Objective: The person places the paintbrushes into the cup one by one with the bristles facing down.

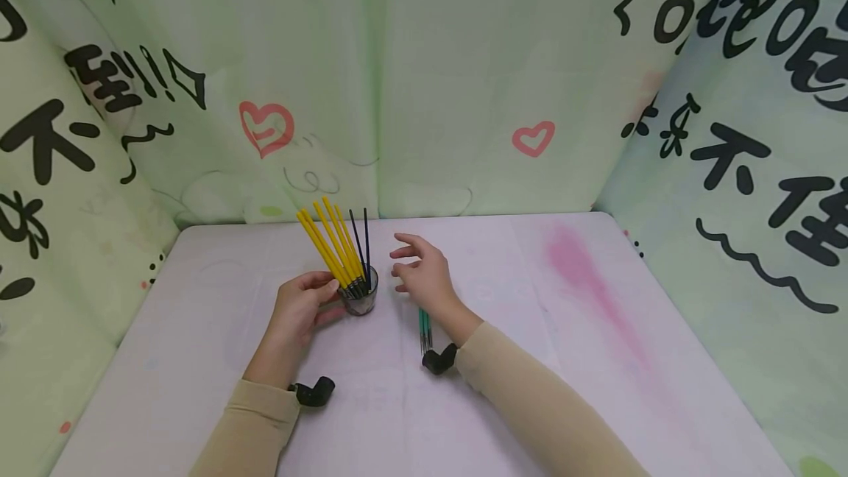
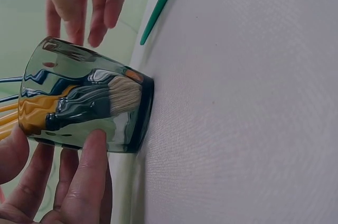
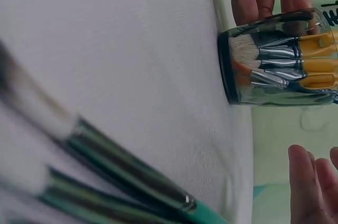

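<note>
A clear tinted glass stands on the table, holding several yellow-handled paintbrushes and two thin dark-handled ones, bristles down. My left hand grips the glass from its left side; in the left wrist view its fingertips press the glass wall and the thumb lies at the rim. To the right of the glass, my right hand hovers with loosely bent, spread fingers and nothing in them. Green-handled paintbrushes lie on the table beneath the right wrist, partly hidden by it; their pale bristles look blurred in the right wrist view.
A white cloth-covered table with a pink stain on its right side bears everything. Pale green curtains with black lettering and red hearts hang behind and on both sides. Each wrist wears a black camera mount.
</note>
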`<action>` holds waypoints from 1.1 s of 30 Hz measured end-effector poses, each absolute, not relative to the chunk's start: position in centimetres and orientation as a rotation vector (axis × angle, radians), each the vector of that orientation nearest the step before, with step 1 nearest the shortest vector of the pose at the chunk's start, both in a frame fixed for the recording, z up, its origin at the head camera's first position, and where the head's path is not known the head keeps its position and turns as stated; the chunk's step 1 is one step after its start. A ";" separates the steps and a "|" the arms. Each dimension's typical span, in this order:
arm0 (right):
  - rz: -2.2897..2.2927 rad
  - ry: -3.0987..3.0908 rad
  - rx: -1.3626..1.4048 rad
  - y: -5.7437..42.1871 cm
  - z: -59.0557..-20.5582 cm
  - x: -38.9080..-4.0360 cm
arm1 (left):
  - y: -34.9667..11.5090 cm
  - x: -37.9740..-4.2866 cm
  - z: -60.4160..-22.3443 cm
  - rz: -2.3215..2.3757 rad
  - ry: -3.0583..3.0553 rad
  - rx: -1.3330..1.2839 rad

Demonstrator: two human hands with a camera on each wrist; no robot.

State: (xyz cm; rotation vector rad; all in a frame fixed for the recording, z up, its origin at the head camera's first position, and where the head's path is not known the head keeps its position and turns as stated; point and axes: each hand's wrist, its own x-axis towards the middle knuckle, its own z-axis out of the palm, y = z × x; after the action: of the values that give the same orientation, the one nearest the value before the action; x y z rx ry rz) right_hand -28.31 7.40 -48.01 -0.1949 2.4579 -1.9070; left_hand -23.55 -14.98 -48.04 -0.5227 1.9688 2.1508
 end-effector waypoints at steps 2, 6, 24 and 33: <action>-1.891 2.460 -0.162 7.7 -48.1 -28.3 | -15.0 -23.5 -48.1 2.150 1.969 -0.527; -1.850 2.482 -0.125 8.3 -48.1 -28.3 | -15.0 -23.5 -48.1 2.148 1.967 -0.539; -1.624 2.627 0.042 11.4 -48.5 -27.9 | -15.1 -23.6 -48.1 2.134 1.974 -0.535; -1.477 2.664 0.135 12.1 -49.3 -28.5 | -15.0 -23.8 -48.3 2.132 1.976 -0.536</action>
State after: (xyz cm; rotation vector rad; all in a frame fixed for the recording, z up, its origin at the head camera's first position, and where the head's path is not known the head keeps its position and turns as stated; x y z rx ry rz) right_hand -28.47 12.09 -49.29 0.1350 2.6636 -1.4767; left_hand -23.80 -15.00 -48.28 -0.5358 1.9759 2.1319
